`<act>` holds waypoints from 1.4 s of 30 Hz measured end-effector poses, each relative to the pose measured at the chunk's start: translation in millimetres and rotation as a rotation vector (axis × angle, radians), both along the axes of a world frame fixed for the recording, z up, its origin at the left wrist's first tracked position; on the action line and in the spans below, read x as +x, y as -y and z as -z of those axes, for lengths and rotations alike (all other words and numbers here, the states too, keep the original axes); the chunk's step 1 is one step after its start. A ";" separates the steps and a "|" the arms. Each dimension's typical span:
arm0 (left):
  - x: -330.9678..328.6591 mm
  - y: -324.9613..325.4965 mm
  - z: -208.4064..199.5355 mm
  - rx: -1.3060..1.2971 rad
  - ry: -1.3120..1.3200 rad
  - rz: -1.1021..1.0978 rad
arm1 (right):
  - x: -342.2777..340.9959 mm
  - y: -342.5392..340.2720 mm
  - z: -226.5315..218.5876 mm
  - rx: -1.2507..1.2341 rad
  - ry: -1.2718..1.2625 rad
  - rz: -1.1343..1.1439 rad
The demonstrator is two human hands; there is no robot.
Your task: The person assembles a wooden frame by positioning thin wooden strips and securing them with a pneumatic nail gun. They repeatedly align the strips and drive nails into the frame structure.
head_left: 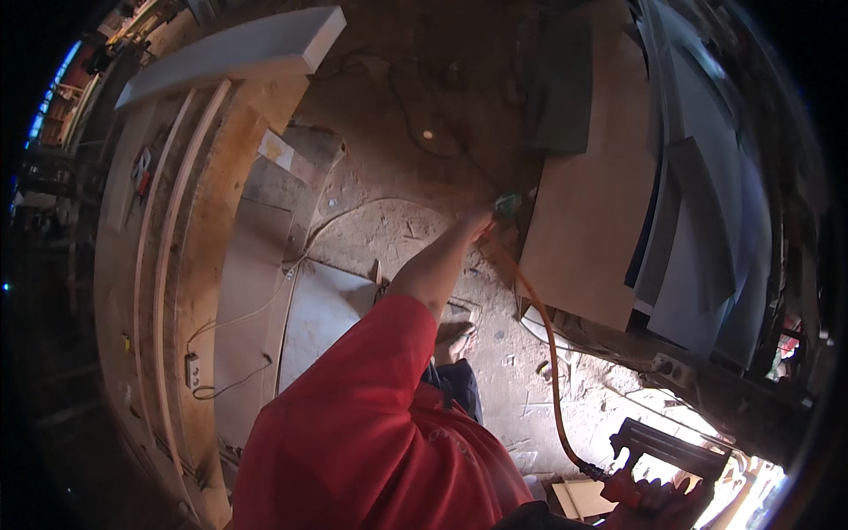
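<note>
My right hand [658, 502], dark against the bright floor at the lower right, is wrapped round the grip of a pneumatic nail gun [676, 449]. An orange air hose [555, 371] joins the gun's handle and curves up to my left hand [482, 228]. With the left arm stretched out and away, that hand is closed about the hose's far end; its fingers are small and partly blurred. Just beyond it is a small green thing [507, 206], too blurred to name. A thin dark cable or hose [402, 110] trails over the floor farther off.
On the left runs a long wooden bench [203, 221] with strips, a white box-shaped panel [238, 49] and a power strip [193, 371]. Large boards [587, 238] and grey panels [698, 256] lie at the right. A pale board [322, 305] rests low beside my foot [455, 343].
</note>
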State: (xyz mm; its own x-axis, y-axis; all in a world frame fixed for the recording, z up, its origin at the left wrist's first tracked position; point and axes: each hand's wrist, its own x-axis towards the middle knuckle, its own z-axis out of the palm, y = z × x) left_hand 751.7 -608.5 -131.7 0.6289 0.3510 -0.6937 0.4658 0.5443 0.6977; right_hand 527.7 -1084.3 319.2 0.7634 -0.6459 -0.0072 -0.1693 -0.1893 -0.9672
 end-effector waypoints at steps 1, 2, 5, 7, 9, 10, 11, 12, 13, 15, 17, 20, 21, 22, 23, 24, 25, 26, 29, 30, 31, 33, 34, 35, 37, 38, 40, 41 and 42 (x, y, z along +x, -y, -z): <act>13.2 9.5 -3.4 -0.009 -0.014 0.027 | 8.7 7.2 -0.1 -0.004 -0.009 -0.021; 29.7 20.5 -20.4 0.010 -0.015 0.100 | 14.1 12.4 -0.3 -0.009 -0.015 -0.028; 60.7 41.3 -100.8 -0.017 0.298 0.105 | 23.6 23.3 3.5 -0.016 -0.023 -0.033; 64.0 36.9 -145.0 -0.137 0.450 0.078 | 37.9 25.7 9.6 -0.001 -0.037 -0.068; 45.5 34.7 -188.7 -0.061 0.535 0.085 | 52.7 26.1 14.3 0.006 -0.066 -0.104; 32.1 33.1 -211.1 -0.013 0.584 0.089 | 59.6 24.0 17.9 0.013 -0.074 -0.122; 16.1 30.1 -234.2 0.032 0.494 0.100 | 66.3 22.6 22.4 0.027 -0.077 -0.144; -3.6 28.8 -253.2 0.079 0.407 0.108 | 70.5 20.1 27.4 0.039 -0.074 -0.160; -28.2 22.7 -256.3 0.049 0.379 0.075 | 81.8 16.1 33.0 0.049 -0.086 -0.205; -79.4 17.6 -248.4 0.047 0.302 -0.074 | 102.7 5.9 43.0 0.075 -0.109 -0.303; -125.5 25.1 -252.8 0.111 0.208 -0.206 | 115.8 -1.3 50.8 0.090 -0.116 -0.370; -206.1 40.9 -224.0 0.230 0.066 -0.304 | 126.3 -12.0 63.0 0.121 -0.117 -0.474; -232.9 50.0 -207.5 0.205 0.083 -0.302 | 128.0 -18.7 65.5 0.126 -0.117 -0.498; -259.2 62.9 -201.5 0.171 0.095 -0.301 | 130.0 -23.7 66.5 0.122 -0.122 -0.521; -281.9 72.3 -196.0 0.129 0.073 -0.323 | 129.6 -30.9 68.3 0.118 -0.134 -0.541; -289.9 77.5 -196.1 0.081 0.061 -0.312 | 126.9 -32.2 68.8 0.120 -0.124 -0.529; -316.2 87.4 -193.4 0.073 0.027 -0.372 | 126.8 -40.8 72.0 0.118 -0.151 -0.583; -331.5 92.0 -189.8 0.061 0.006 -0.398 | 124.6 -44.2 75.8 0.121 -0.157 -0.604; -360.5 97.6 -199.0 0.019 0.042 -0.434 | 110.9 -58.1 76.9 0.128 -0.158 -0.654; -366.4 103.9 -207.3 0.001 0.072 -0.430 | 105.7 -60.0 76.9 0.130 -0.150 -0.666; -370.4 105.5 -215.2 -0.045 0.101 -0.389 | 100.2 -63.5 77.1 0.119 -0.145 -0.667; -384.5 115.2 -216.1 -0.095 0.142 -0.329 | 84.2 -64.9 76.3 0.107 -0.132 -0.680; -393.7 121.1 -215.0 -0.117 0.180 -0.295 | 75.2 -66.0 76.9 0.100 -0.122 -0.691; -402.2 126.2 -219.5 -0.097 0.189 -0.281 | 68.3 -66.1 77.1 0.099 -0.111 -0.705; -420.8 141.6 -229.5 -0.087 0.226 -0.275 | 49.6 -59.6 76.6 0.087 -0.096 -0.721; -434.1 145.5 -234.2 -0.087 0.253 -0.257 | 40.9 -55.6 78.5 0.090 -0.088 -0.739; -461.9 156.5 -247.0 -0.088 0.295 -0.205 | 20.9 -48.2 80.9 0.095 -0.089 -0.754; -473.3 159.9 -251.9 -0.066 0.288 -0.212 | 12.3 -45.2 82.7 0.100 -0.082 -0.755; -483.5 167.0 -251.7 -0.047 0.260 -0.179 | 3.5 -44.1 81.6 0.097 -0.076 -0.766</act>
